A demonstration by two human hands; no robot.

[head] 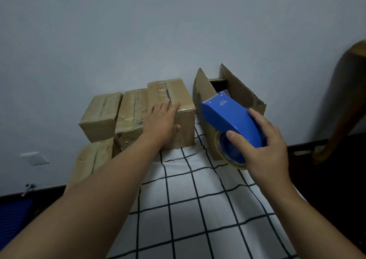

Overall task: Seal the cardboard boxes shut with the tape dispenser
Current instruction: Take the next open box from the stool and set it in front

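Tape dispenser: blue plastic tape dispenser with a roll of clear yellowish tape, raised above the bed in front of the open box, its nose pointing toward the wall.
Right hand: right hand grasps the dispenser from behind, fingers curled over its curved back and the thumb across the blue hub of the roll.
Left hand: left hand lies flat and released, palm down, on the near top edge of the tallest taped box; fingers straight and slightly spread, thumb against the box's front face.
Tallest taped box: closed brown cardboard box with tape along its top seam, standing on the bed just left of the open box.
Other taped boxes: two closed brown boxes sit in a row to its left, the middle one touching it and the far-left one beside that; a fourth closed box lies lower, near the bed's left edge.
Open box: brown cardboard box with both long flaps standing upright, against the pale wall.
Room to move: white bed sheet with a black grid stretches between the forearms and the boxes; a narrow gap of sheet separates the tallest taped box from the open box.
Right edge: curved wooden furniture piece stands beyond the bed over dark floor.
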